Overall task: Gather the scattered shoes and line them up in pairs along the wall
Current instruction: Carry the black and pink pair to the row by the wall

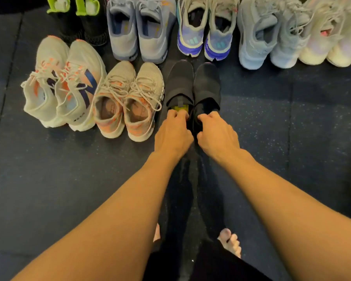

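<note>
— Straight ahead on the floor (292,138), what do the hands have hold of?

— The black pair (179,84). Both shoes stand upright and side by side, touching, toes away from the person and heels toward them. The left hand (173,132) has its fingers curled over the heel opening of the left-side shoe, where a yellow-green insole (180,108) shows; the right hand (216,132) grips the heel collar of the other shoe, fingers hooked over the rim; the two hands are close together, knuckles nearly meeting.

— And what lies round that pair?

— Just to its left is a beige-and-orange laced pair (128,100), its near side close to the black pair; left again is a white pair with a blue N (63,84), angled a little; those three pairs make a front row. Beyond them runs a back row, heels toward the person. It starts at the far left with a black-and-neon-green pair (79,19), cut off by the top edge; then a grey-blue pair (140,29); a purple-and-blue pair (205,29) right beyond the black pair's toes; a pale grey pair (272,37); and a cream pair (332,37) at the right edge.

— Anything nearer the person?

— Bare forearms reaching forward; bare toes (231,242) on the floor near the bottom edge; the floor itself is dark, speckled matting with seams.
</note>
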{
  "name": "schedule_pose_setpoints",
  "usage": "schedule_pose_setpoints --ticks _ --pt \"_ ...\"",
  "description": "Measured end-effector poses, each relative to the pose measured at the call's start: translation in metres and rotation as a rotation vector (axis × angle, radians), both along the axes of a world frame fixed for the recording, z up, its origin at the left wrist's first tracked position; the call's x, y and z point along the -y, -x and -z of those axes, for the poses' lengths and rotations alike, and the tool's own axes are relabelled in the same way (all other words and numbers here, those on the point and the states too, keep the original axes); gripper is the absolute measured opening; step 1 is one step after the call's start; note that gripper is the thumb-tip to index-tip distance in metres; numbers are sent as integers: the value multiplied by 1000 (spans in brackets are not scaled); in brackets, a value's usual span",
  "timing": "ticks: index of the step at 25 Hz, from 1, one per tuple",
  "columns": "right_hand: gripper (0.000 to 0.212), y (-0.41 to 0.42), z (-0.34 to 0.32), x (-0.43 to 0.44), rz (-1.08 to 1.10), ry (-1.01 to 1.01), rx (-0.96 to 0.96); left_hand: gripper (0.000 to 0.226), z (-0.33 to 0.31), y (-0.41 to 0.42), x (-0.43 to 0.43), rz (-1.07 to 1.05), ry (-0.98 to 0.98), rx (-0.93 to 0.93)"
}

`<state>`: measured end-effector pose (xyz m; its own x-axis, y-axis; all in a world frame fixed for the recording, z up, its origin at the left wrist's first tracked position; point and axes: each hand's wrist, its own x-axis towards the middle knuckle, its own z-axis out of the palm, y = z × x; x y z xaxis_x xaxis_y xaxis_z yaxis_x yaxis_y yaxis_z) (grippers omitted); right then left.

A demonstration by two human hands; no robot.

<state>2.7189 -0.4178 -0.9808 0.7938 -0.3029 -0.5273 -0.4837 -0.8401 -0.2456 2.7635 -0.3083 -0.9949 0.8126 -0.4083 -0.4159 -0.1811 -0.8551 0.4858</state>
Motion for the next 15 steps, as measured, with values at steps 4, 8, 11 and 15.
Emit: schedule_pose_setpoints --ticks 4,8,11,15 --pt "38 -4 -118 -6 74 -164 70 36 -109 -10 -11 6 34 -49" --pt "32 -11 -281 -25 -22 -184 186 29 -276 -19 -37 -31 106 54" --pt "32 -24 -423 -41 -122 -197 286 28 -422 -28 -65 -62 148 156" --pt "29 -33 -617 -70 -204 -237 521 29 -619 -32 -102 -87 205 380"
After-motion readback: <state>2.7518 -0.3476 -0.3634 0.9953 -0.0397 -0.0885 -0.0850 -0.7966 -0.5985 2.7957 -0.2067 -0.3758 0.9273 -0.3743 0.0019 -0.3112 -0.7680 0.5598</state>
